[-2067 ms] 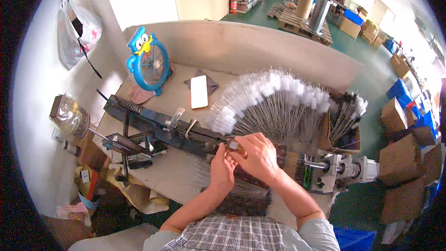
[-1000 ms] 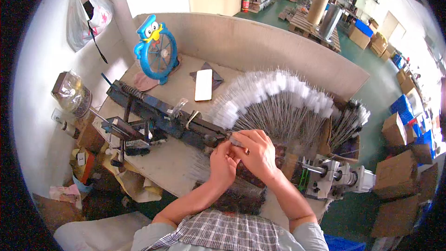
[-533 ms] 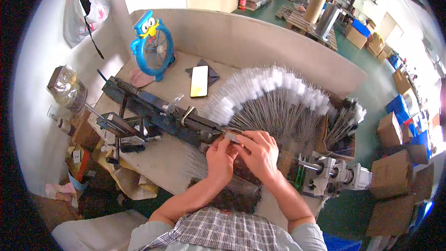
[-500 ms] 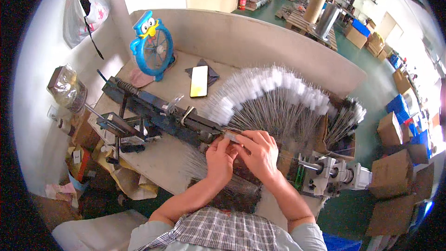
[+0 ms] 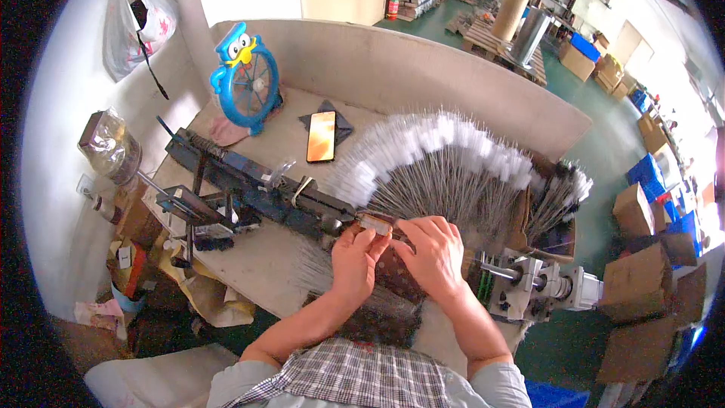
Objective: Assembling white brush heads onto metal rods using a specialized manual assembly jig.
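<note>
My left hand (image 5: 353,263) is closed, its thumb and fingers pinching a small pale block with a brownish edge (image 5: 375,224) at the right end of a long black bench machine (image 5: 264,191). Just right of the block, my right hand (image 5: 434,253) has bent fingers, with thumb and index apart and nothing visible between them. Beyond both hands, many thin wire-stemmed brushes with white bristle tips (image 5: 445,132) lie fanned out. More loose fine wires (image 5: 313,264) lie beside my left wrist.
A lit phone (image 5: 322,136) lies on a dark cloth behind the machine, near a blue cartoon-bird fan (image 5: 253,83). On the right are a metal shaft mechanism (image 5: 540,279) and a box of darker wire brushes (image 5: 563,196). A low panel (image 5: 423,57) edges the table.
My right hand has drawn slightly right, away from the pale block, uncovering it. My left hand stays near the machine's end. The phone screen has turned from pale yellow to orange.
</note>
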A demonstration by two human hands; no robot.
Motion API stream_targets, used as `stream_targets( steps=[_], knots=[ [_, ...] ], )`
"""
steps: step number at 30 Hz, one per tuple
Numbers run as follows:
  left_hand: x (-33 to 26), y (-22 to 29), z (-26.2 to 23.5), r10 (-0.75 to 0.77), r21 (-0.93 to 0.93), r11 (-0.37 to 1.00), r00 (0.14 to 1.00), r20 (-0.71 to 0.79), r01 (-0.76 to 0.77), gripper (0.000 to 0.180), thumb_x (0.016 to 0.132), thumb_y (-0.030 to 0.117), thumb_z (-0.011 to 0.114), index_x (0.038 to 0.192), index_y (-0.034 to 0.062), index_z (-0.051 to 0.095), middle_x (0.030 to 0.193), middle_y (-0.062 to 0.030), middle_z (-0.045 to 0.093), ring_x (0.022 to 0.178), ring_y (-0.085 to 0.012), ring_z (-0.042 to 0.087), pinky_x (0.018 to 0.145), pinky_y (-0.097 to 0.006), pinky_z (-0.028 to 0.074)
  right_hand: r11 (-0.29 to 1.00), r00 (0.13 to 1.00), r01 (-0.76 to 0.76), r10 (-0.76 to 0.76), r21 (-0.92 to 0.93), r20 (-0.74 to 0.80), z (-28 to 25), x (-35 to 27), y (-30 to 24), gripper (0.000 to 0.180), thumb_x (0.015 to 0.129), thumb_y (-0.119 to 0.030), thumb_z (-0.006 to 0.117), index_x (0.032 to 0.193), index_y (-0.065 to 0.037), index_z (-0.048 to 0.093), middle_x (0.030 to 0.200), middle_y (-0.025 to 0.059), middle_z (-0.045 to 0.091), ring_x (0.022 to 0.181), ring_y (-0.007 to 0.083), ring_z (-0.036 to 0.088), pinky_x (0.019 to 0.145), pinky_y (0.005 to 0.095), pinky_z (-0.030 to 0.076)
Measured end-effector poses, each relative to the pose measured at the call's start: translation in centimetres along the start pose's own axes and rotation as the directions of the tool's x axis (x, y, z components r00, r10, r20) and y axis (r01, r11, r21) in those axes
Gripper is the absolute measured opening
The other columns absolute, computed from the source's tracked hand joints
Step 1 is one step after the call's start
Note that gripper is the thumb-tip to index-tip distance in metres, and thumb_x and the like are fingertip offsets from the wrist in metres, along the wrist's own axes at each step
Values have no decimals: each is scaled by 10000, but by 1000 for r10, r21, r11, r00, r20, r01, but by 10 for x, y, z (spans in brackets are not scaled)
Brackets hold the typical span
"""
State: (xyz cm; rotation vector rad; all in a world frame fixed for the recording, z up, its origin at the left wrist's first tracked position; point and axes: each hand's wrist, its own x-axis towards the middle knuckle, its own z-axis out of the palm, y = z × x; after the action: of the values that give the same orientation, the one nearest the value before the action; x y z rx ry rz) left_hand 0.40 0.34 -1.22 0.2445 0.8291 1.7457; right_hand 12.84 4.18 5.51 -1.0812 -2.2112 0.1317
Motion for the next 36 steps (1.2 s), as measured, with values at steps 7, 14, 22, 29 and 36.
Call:
stream_targets(
  steps=[7, 14, 22, 29, 36],
  knots=[
    [-11, 16, 11, -119, -82, 990, 992, -47, 114, 493, 954, 459, 326, 1083, 25, 520, 1069, -122, 579, 1004, -255, 559, 907, -412, 454, 998, 996, 65, -65, -4, 67, 7, -16, 8, 139, 676, -140, 688, 795, -77, 651, 743, 41, 589, 808, 243, 550, 736, 374, 427],
    [-15, 19, -1, -123, 62, 991, 985, 118, 116, 521, 962, 453, 331, 1221, 10, 421, 1194, -122, 494, 1126, -238, 471, 972, -383, 393, 987, 998, 63, -67, 149, 18, -4, -13, 10, 173, 697, -134, 686, 853, -65, 655, 881, 51, 641, 897, 256, 566, 785, 363, 428],
    [-35, 56, -53, -112, 359, 925, 993, -44, 121, 349, 931, 305, 485, 1146, 34, 526, 1080, -91, 590, 983, -188, 573, 836, -327, 465, 919, 962, 155, -224, 362, 156, 24, -70, 2, 183, 644, -81, 681, 820, -71, 635, 847, 45, 620, 816, 242, 582, 705, 352, 475],
    [-34, 136, -211, 145, 51, 989, 828, -541, -140, 145, 868, 259, 611, 893, 118, 592, 825, 3, 605, 716, -108, 558, 625, -235, 470, 895, 828, 438, -440, 88, 347, 71, -111, -22, 125, 706, -152, 565, 800, -93, 622, 871, 41, 565, 968, 224, 499, 765, 361, 430],
    [-24, 249, -333, 454, 456, 871, 654, -605, -183, 399, 814, 452, 643, 858, 60, 586, 693, -16, 534, 612, -111, 500, 543, -244, 409, 926, 802, 369, -276, -76, 530, 44, -103, 13, 72, 684, -155, 572, 703, -109, 624, 834, 34, 553, 930, 214, 496, 726, 326, 424]
  ],
)
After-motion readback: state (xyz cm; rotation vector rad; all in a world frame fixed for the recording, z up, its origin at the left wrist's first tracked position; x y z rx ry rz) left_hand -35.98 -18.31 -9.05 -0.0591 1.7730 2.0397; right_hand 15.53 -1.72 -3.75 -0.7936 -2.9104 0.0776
